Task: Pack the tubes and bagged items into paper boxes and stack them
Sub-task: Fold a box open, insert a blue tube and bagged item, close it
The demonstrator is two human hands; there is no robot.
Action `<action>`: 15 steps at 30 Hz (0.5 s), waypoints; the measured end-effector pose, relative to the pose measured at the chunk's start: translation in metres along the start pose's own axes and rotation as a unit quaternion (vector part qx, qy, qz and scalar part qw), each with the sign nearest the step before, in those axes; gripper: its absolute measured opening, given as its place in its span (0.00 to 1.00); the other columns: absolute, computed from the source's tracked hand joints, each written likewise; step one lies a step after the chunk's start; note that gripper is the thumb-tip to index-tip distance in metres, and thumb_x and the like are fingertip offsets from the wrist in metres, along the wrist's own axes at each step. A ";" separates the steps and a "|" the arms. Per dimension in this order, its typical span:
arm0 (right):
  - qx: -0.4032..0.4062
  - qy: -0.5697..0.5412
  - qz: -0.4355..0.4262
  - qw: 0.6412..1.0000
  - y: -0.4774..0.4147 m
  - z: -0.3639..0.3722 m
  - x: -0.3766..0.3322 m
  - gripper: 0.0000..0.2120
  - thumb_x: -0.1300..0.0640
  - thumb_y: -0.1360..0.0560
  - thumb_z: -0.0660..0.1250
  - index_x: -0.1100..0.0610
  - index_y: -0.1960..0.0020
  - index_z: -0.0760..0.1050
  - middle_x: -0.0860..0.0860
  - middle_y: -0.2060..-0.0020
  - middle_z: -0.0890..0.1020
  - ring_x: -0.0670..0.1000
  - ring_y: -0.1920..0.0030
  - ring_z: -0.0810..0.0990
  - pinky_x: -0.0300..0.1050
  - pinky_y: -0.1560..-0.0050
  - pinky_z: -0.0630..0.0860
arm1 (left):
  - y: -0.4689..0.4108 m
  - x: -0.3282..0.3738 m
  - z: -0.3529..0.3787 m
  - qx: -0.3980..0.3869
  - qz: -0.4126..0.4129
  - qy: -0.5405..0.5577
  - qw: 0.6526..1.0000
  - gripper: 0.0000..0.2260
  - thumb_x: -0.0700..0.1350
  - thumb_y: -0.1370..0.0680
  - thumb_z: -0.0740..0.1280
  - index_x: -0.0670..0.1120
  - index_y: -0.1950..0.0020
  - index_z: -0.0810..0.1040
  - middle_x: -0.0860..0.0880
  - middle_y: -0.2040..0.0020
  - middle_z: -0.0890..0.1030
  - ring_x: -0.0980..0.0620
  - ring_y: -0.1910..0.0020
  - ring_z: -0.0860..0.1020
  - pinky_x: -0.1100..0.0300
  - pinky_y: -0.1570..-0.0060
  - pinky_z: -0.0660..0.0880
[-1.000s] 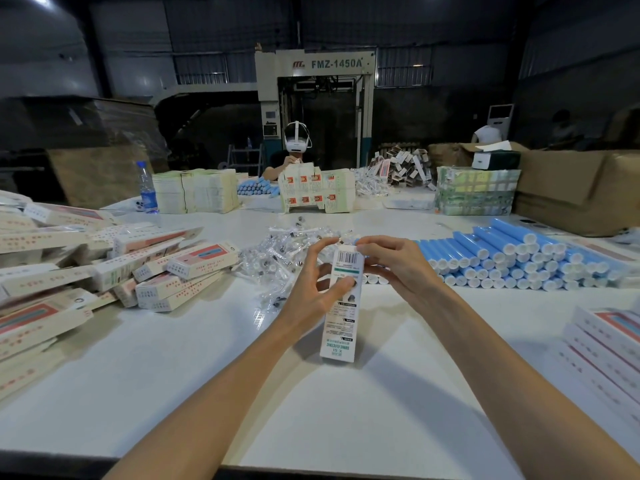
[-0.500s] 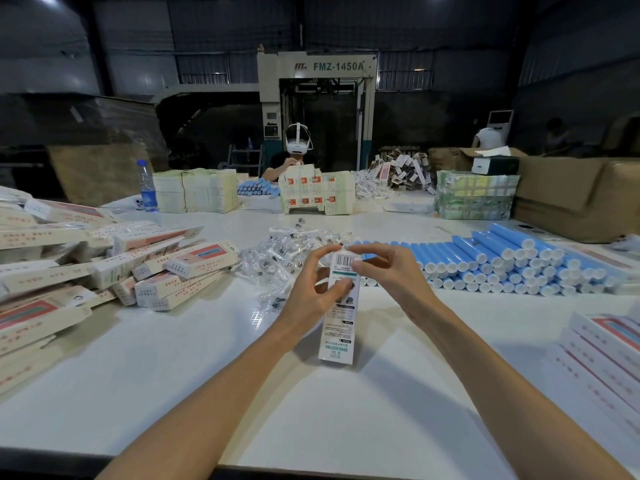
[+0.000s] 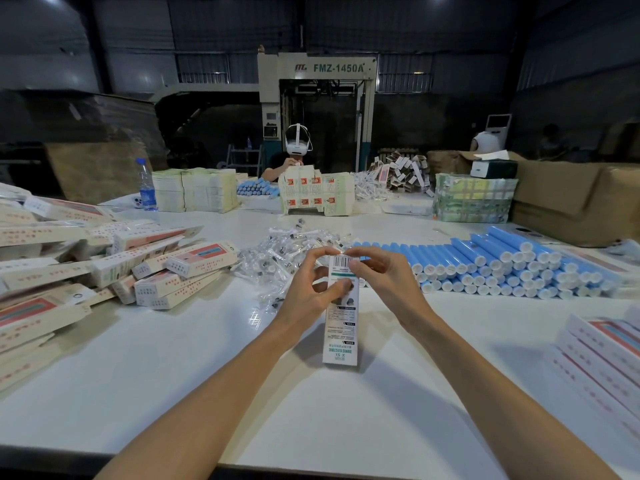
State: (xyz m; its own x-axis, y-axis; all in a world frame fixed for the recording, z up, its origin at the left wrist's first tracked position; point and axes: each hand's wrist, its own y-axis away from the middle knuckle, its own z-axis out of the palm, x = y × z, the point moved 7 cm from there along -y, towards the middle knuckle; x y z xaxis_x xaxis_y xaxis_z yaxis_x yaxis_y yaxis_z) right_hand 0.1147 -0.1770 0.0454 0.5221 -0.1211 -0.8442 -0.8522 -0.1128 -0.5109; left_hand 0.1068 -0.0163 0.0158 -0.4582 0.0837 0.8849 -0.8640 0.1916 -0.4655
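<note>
**Closing the top end of a paper box**

Little has shifted in the last second: the paper box (image 3: 341, 327) is still standing upright with its lower end on the white table (image 3: 207, 358), while the fingers have been crowding closer over its top. The left hand (image 3: 304, 296) is gripping the upper part, thumb on the front. The right hand (image 3: 388, 282) is pinching the top end. This is probably the flap tuck; next comes laying the box on the pile of boxes (image 3: 166, 268) to the left. Behind the hands, bagged items (image 3: 273, 258) and blue tubes (image 3: 502, 268) are waiting. Fingertips are hiding the flap, and the box's contents cannot be seen.
</note>
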 end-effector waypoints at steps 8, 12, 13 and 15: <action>0.017 0.003 0.007 1.000 0.002 -0.001 0.007 0.07 0.57 0.20 0.73 0.51 0.44 0.86 0.50 0.53 0.89 0.52 0.50 0.87 0.42 0.50 0.81 | 0.000 -0.005 0.004 0.000 0.007 -0.004 1.000 0.21 0.39 0.19 0.74 0.52 0.30 0.71 0.41 0.44 0.85 0.47 0.46 0.86 0.53 0.47 0.84; 0.008 -0.034 0.066 0.997 0.009 0.005 0.021 0.18 0.53 0.18 0.71 0.50 0.29 0.78 0.48 0.38 0.84 0.49 0.39 0.84 0.47 0.38 0.79 | 0.000 -0.007 0.005 0.012 -0.001 0.004 1.000 0.21 0.41 0.19 0.75 0.55 0.30 0.71 0.44 0.41 0.85 0.47 0.43 0.85 0.55 0.46 0.83; 0.001 -0.070 0.103 0.992 0.010 0.007 0.026 0.22 0.50 0.18 0.71 0.48 0.25 0.74 0.47 0.35 0.82 0.50 0.36 0.83 0.51 0.35 0.79 | 0.000 -0.007 0.003 0.028 -0.007 0.023 0.999 0.22 0.41 0.19 0.75 0.55 0.31 0.71 0.44 0.40 0.85 0.45 0.41 0.84 0.54 0.46 0.83; -0.036 -0.120 0.180 0.976 0.015 0.010 0.033 0.24 0.43 0.18 0.68 0.44 0.23 0.71 0.49 0.33 0.81 0.56 0.32 0.79 0.59 0.31 0.77 | -0.002 -0.006 0.000 0.058 -0.017 0.055 0.997 0.23 0.40 0.20 0.76 0.56 0.32 0.69 0.43 0.39 0.84 0.42 0.39 0.84 0.49 0.42 0.83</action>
State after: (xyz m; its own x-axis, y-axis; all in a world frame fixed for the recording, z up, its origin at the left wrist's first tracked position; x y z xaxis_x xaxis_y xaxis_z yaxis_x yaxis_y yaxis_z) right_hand 0.1186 -0.1724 0.0080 0.1595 0.0678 -0.9849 -0.9697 -0.1763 -0.1692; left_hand 0.1109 -0.0169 0.0114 -0.4086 0.1876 0.8932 -0.8997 0.0820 -0.4288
